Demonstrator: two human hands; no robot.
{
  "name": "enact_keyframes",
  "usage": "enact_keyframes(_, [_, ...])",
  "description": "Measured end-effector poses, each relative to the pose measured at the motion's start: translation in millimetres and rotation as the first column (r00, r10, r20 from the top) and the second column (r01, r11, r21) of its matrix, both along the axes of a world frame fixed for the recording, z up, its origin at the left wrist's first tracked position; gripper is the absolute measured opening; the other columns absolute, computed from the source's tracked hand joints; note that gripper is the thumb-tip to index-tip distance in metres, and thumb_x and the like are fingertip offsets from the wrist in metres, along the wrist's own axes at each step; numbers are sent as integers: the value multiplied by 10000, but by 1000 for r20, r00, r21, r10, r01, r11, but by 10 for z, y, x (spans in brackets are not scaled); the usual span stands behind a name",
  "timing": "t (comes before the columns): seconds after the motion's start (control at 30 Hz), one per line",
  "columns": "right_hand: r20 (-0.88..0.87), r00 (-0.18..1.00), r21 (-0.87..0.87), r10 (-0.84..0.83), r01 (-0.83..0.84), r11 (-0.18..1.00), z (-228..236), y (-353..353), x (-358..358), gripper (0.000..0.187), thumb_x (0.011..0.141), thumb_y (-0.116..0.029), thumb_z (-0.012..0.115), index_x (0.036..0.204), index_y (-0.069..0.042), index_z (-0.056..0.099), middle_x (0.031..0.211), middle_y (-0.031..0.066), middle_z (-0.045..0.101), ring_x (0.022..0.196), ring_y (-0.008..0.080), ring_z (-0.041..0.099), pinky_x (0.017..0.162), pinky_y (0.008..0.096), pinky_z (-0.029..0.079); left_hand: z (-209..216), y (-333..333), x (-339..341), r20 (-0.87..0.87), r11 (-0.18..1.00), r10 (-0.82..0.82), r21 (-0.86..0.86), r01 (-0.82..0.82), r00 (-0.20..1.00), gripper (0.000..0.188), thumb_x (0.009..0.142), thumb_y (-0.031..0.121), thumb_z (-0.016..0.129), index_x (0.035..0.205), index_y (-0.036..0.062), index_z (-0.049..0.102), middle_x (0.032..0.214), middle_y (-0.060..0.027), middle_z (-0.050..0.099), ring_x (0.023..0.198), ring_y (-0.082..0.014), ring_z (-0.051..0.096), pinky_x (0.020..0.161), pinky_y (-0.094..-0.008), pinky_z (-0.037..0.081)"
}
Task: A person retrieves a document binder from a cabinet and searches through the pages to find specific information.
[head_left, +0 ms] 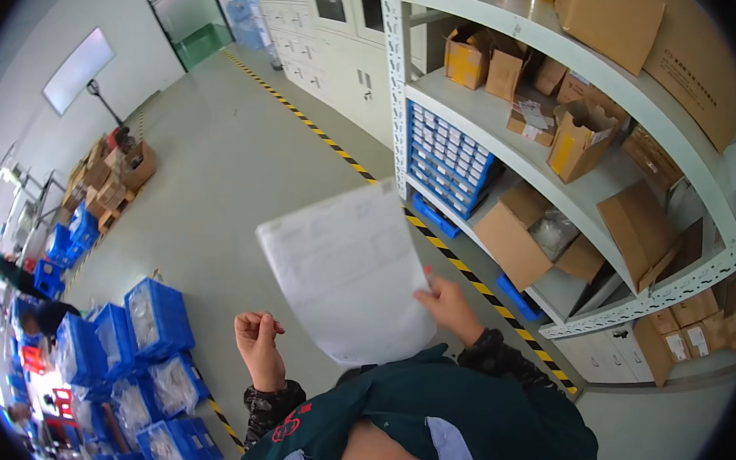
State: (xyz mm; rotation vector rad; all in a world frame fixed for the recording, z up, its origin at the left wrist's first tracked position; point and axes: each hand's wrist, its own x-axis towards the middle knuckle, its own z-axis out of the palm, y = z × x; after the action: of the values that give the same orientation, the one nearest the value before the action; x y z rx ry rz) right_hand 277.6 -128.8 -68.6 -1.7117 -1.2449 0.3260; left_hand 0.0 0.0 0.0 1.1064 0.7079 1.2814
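A stack of white paper sheets (343, 267), with faint print and a slightly curled lower edge, is held up in front of my body. My right hand (452, 310) grips it at the right edge, thumb on top. A small red tip (428, 270) shows beside that thumb; its kind is too small to tell. To the left of the sheets, and apart from them, my left hand (259, 347) is raised with its fingers curled in against the thumb. Nothing shows between those fingers.
Shelving (522, 34) with cardboard boxes (583, 139) and a blue drawer organiser (447, 158) stands at the right. Stacked blue crates (158, 317) holding plastic bags are at lower left. Yellow-black floor tape (307, 121) runs along the shelving. Co-workers (50, 317) are at far left.
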Motion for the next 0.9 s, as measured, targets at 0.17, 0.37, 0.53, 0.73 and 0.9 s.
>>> enact_keyframes(0.17, [-715,633,-69,-296,358,931,370,789,944,174,815,-210,608,818,-41,568,578,-7,504,418,73,419,377,230,320,-174,949,582,14,990,-8,-141,10,1000,128,846,25,548,840,77,432,717,-32,513,606,-122,497,576,-251,423])
enact_keyframes(0.37, [-781,480,-55,-400,585,809,142,1517,1961,158,835,-201,581,816,-45,571,570,-20,484,395,72,381,352,232,279,-652,2019,1140,-112,938,-135,-335,90,985,136,837,28,553,827,84,429,678,-25,499,582,-120,506,548,-244,434])
enact_keyframes(0.53, [-826,232,-192,-514,742,642,-138,1990,2735,127,853,-170,570,820,-51,542,601,-3,461,410,101,355,366,252,277,-707,2987,1714,-207,911,-288,-360,201,935,136,836,50,566,837,82,434,678,-22,501,572,-114,505,546,-236,440])
enact_keyframes(0.73, [-926,21,-182,-377,850,495,-554,2298,3290,143,855,-145,567,847,-4,541,698,60,532,528,151,462,400,287,317,-590,3785,2211,-387,919,-392,-214,332,835,113,842,69,564,837,83,451,695,-19,517,580,-104,510,542,-235,439])
enact_keyframes(0.9, [-915,43,-132,-401,907,399,-498,2542,3555,160,851,-113,558,893,41,548,756,96,574,616,199,535,503,312,416,-583,3980,2557,-409,902,-427,-259,346,807,113,836,52,564,844,62,452,705,-20,510,587,-100,506,545,-227,443])
